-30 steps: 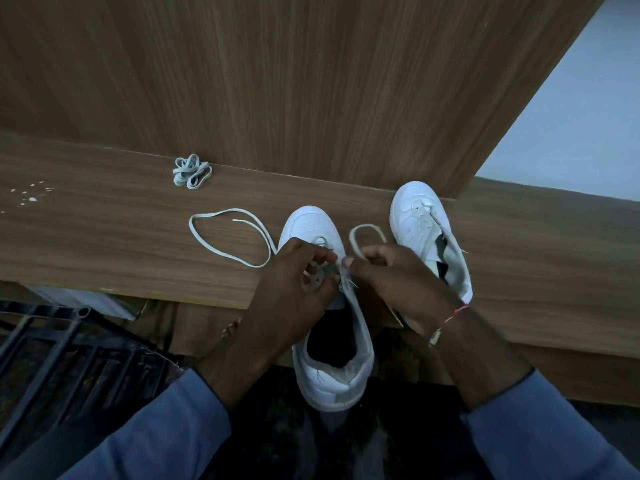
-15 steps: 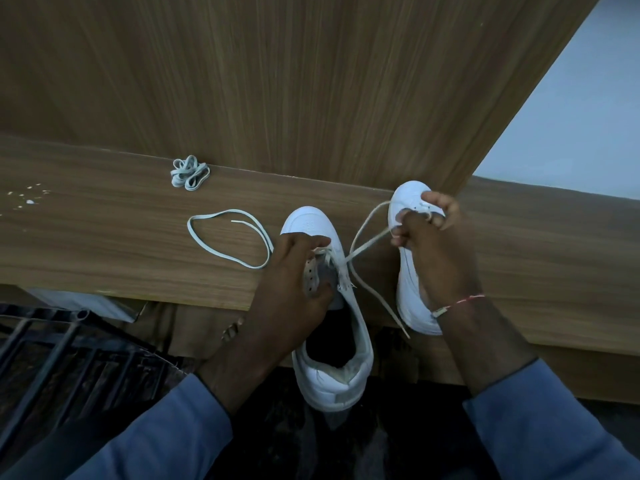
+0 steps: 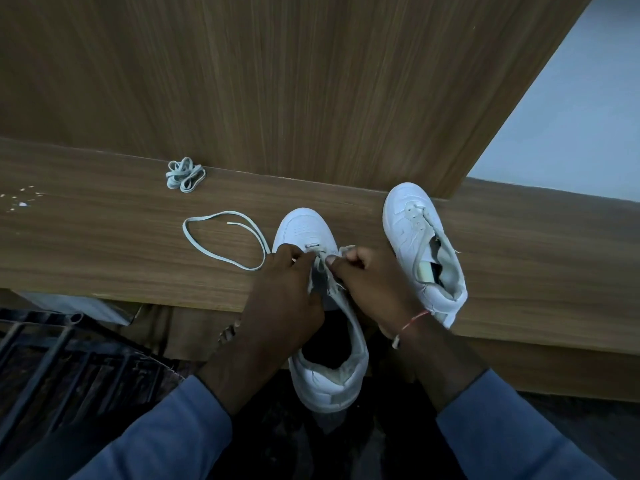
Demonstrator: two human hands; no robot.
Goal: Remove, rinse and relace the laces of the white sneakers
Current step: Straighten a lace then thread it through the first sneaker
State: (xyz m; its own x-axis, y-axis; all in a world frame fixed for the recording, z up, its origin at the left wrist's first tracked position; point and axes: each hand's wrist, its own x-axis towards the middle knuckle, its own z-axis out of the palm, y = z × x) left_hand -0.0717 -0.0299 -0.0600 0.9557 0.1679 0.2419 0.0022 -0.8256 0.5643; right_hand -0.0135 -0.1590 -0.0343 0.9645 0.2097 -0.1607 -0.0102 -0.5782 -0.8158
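Observation:
A white sneaker [image 3: 304, 226] lies toe-away over the front edge of a wooden ledge [image 3: 104, 244], its heel hanging off toward me. My left hand [image 3: 284, 292] holds its eyelet flap, and my right hand [image 3: 370, 282] pinches its lace [image 3: 221, 237] at the lowest eyelets. One bar of lace crosses the bottom eyelets. The lace's long free end loops out to the left on the ledge. The second white sneaker [image 3: 415, 237] lies unlaced to the right, tongue open. A bundled second lace [image 3: 185, 174] sits by the back panel.
A tall wooden panel [image 3: 277, 81] rises behind the ledge. A pale wall [image 3: 571, 126] shows at the right. White specks [image 3: 20, 199] mark the ledge at far left. A dark metal rack [image 3: 52, 358] stands below left, the floor beneath is dark.
My right hand had drawn the lace out to the right over the second sneaker; it has come back to the eyelets. The left hand stays on the sneaker.

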